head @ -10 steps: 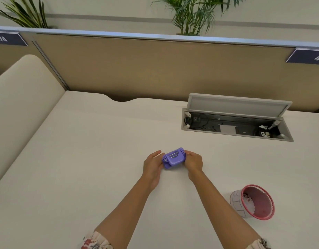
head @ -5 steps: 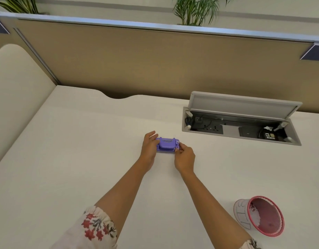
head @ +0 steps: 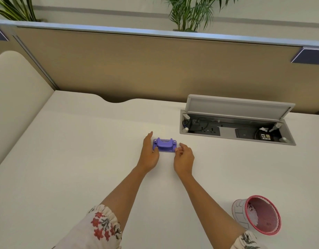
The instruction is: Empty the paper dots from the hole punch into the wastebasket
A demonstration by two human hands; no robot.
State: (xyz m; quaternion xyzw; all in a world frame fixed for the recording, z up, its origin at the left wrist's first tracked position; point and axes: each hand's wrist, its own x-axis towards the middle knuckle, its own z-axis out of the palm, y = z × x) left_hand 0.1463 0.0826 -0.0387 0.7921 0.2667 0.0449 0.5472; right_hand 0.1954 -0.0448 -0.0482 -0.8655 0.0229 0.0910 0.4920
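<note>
The purple hole punch (head: 165, 145) rests flat on the white desk (head: 79, 159), handle side up. My left hand (head: 149, 156) lies against its left end with the fingers straight and the thumb at its front corner. My right hand (head: 184, 159) sits at its right front corner, fingers loosely curled, fingertips just touching it. Neither hand wraps around the punch. The pink mesh wastebasket (head: 240, 212) stands tilted at the near right, its mouth toward me, with white bits inside.
An open cable box (head: 288, 135) with sockets and a raised lid is sunk into the desk behind and to the right of the punch. A tan partition (head: 155, 69) closes the back. A cream panel (head: 14, 90) borders the left.
The punch was held up between both hands, then came down onto the desk. Both hands have loosened their hold and slid slightly back from it.
</note>
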